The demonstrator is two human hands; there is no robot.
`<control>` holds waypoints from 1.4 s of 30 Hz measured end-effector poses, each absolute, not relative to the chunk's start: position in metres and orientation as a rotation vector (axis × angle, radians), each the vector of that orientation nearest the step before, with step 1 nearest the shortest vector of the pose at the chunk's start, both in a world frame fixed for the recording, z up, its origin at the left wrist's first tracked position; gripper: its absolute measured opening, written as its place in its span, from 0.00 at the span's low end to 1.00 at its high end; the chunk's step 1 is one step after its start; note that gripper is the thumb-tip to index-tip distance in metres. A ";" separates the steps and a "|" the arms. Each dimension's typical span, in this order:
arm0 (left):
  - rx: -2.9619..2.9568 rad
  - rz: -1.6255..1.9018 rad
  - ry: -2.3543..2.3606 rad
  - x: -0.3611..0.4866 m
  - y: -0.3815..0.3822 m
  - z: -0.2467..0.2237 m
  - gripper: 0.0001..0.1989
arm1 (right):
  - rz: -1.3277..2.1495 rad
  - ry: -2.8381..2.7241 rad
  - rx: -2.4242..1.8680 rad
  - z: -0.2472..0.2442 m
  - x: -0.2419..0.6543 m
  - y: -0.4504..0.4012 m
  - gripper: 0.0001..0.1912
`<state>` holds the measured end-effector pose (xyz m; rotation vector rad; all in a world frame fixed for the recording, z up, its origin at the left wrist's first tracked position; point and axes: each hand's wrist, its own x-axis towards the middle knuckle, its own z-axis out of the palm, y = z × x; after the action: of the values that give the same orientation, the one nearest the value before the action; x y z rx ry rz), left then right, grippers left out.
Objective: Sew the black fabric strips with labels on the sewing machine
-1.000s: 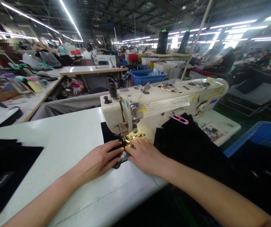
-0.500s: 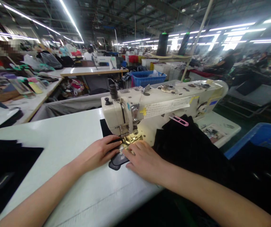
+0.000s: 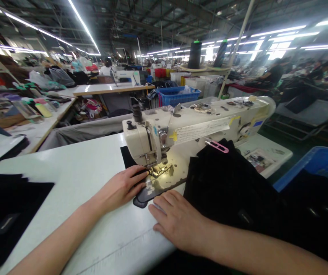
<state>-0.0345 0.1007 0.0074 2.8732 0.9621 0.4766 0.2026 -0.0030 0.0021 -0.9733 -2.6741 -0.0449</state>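
Observation:
My left hand point(image 3: 125, 186) lies with fingers stretched out beside the presser foot of a white sewing machine point(image 3: 198, 121). Its fingertips rest at a piece of black fabric point(image 3: 127, 156), most of which is hidden behind the hand and machine head. My right hand point(image 3: 179, 221) is low over the table's front edge, near the dark plate of the machine bed, fingers loosely bent and thumb apart. Nothing shows in it. Right of it lies a heap of black fabric point(image 3: 221, 183), with pink thread snips point(image 3: 220, 147) on top.
More black fabric pieces point(image 3: 6, 214) lie on the left of the white table point(image 3: 95, 152). A blue basket point(image 3: 319, 164) holding dark cloth stands at the right. Black thread cones point(image 3: 195, 55) rise behind the machine. Other workstations and people are farther back.
My right hand has moved from beside the presser foot down toward the table's front edge, uncovering the lit machine bed. My left hand has stayed nearly in place.

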 end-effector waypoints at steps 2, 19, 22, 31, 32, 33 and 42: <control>2.877 0.454 0.967 -0.035 0.101 0.008 0.18 | -0.036 -2.669 -0.973 0.002 0.203 -0.003 0.17; 2.873 0.515 0.945 -0.035 0.104 0.006 0.17 | -0.022 -2.673 -0.977 -0.002 0.202 -0.005 0.18; 2.869 0.529 0.943 -0.036 0.103 0.006 0.17 | -0.028 -2.673 -0.979 -0.004 0.202 -0.005 0.19; 2.778 0.563 1.168 -0.032 0.094 -0.001 0.21 | -0.068 -2.575 -0.981 -0.024 0.202 -0.010 0.21; 2.770 0.558 1.206 -0.032 0.093 -0.002 0.21 | -0.084 -2.567 -0.978 -0.026 0.202 -0.010 0.22; 2.765 0.548 1.236 -0.032 0.092 -0.002 0.21 | -0.099 -2.562 -0.972 -0.028 0.202 -0.011 0.22; 2.781 0.431 1.306 -0.037 0.007 0.004 0.22 | -0.171 -2.533 -0.937 -0.029 0.205 -0.012 0.21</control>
<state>-0.0372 0.0067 0.0038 2.7810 1.3060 0.4305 0.2049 -0.0116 -0.0292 -0.9373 -2.5331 -0.1710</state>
